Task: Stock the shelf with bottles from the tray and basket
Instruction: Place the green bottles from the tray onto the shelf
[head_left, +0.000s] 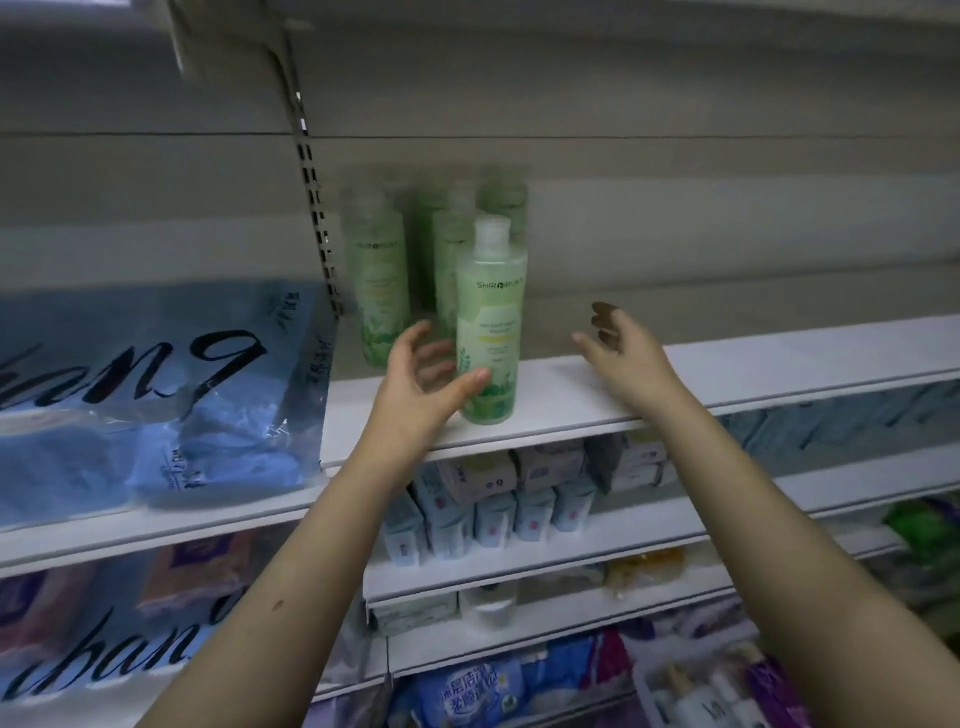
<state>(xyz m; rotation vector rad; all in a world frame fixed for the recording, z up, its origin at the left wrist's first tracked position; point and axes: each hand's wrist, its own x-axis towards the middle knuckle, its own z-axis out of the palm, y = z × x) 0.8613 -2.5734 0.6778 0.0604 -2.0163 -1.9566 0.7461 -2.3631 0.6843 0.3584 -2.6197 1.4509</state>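
Green translucent plastic forms the front bottle (491, 322), which stands upright near the front edge of the white shelf (571, 395), capped by a pale flip-top cap (492, 236).

Head view:
- Rear bottles (375, 275) of the same kind stand behind and to the left of it, blurred; their exact number cannot be told.
- Left hand (421, 384): fingers spread and loosely curved beside the bottle's lower left side, and the thumb (480, 375) lies across the lower label. No closed grip is visible, and firm contact cannot be confirmed.
- Right hand (623, 353): fingers relaxed and apart, holding nothing, above the shelf and clear of the bottle to its right.
- Tray and basket: not in view.

Handling assessment:
- The bottle appears full, so expect moderate weight.
- Walls are probably stiff enough for a firm squeeze.
- The smooth label may be slippery.
- The tall, narrow shape will likely tip if pushed high up.
- Take hold round the mid-body, below the shoulder, not by the cap.
- Push at the base when sliding it back against the row.
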